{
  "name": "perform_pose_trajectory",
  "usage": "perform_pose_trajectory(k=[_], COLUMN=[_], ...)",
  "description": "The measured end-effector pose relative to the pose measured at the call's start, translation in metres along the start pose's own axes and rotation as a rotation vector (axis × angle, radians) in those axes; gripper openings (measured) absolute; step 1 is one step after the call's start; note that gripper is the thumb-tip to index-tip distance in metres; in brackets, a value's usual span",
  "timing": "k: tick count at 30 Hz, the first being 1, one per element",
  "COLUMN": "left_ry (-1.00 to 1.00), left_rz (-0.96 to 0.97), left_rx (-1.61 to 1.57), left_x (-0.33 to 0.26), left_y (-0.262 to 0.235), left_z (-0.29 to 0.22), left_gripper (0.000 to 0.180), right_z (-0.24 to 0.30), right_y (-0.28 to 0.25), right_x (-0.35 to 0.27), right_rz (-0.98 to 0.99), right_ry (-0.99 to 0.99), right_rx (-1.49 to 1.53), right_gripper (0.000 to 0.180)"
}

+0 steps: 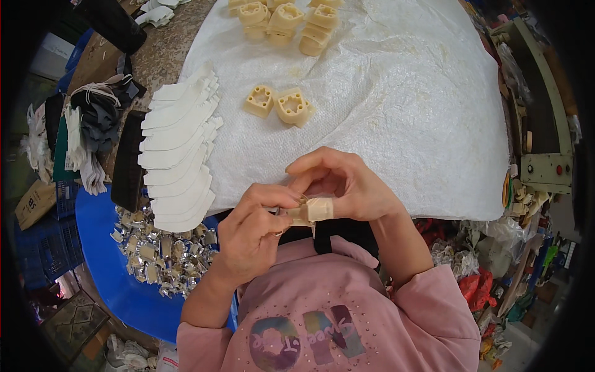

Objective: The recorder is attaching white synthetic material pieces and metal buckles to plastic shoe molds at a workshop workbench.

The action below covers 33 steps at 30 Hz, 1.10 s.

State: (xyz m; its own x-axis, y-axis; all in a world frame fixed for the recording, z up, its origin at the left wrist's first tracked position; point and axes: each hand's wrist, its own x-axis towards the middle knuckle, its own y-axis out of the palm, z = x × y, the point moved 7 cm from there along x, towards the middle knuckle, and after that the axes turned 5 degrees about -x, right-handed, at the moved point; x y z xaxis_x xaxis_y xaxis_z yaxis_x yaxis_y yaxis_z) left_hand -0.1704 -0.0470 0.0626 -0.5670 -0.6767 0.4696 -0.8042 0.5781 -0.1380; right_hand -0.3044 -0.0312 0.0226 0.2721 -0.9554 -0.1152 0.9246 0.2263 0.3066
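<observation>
See pale lettering (342,327) across the front of the pink shirt (310,279), beyond the worktop's (166,44) near edge. Find short, dark print (41,197) on the brown paper bag (31,211), past the worktop's left edge. Cannot read reddish print on the white packet (166,358), beyond the near-left corner.

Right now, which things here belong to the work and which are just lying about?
Likely belonging:
small cream piece, held between left hand and right hand
cream blocks on the white sheet
overlapping white strips
shiny pieces, perhaps

Apparently lying about:
black cylinder
brown bag
red bundle
</observation>
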Motion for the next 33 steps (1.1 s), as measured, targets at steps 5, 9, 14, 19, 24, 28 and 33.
perform_pose_trajectory(k=[5,9,14,19,24,28,33], left_ry=[0.039,-0.078,-0.303,-0.412,-0.415,-0.403,-0.346], left_rz=[0.034,-0.051,-0.368,-0.345,-0.366,-0.339,-0.281], left_rx=[0.166,0.083,-0.179,-0.371,-0.372,-0.353,-0.052], left_x=[0.001,0.001,-0.007,-0.010,-0.008,-0.004,-0.003], left_y=[0.002,-0.003,-0.014,-0.006,-0.004,-0.005,-0.004], left_z=[-0.001,0.009,0.022,0.034,0.035,0.032,0.023], left_gripper=[0.017,0.012,0.011,0.012,0.012,0.013,0.012], right_z=[-0.002,-0.008,0.002,0.014,0.017,0.020,0.032], right_y=[0.000,-0.002,-0.005,0.007,0.010,0.009,0.014], right_x=[0.004,0.005,-0.001,0.001,0.001,0.003,-0.005], right_rz=[-0.060,-0.193,-0.316,-0.262,-0.347,-0.290,-0.365], right_ry=[0.029,-0.001,-0.249,-0.408,-0.434,-0.425,-0.572], right_rx=[-0.202,-0.245,-0.317,-0.467,-0.639,-0.540,-0.903], right_gripper=[0.043,0.036,0.033,0.017,0.014,0.017,0.012])
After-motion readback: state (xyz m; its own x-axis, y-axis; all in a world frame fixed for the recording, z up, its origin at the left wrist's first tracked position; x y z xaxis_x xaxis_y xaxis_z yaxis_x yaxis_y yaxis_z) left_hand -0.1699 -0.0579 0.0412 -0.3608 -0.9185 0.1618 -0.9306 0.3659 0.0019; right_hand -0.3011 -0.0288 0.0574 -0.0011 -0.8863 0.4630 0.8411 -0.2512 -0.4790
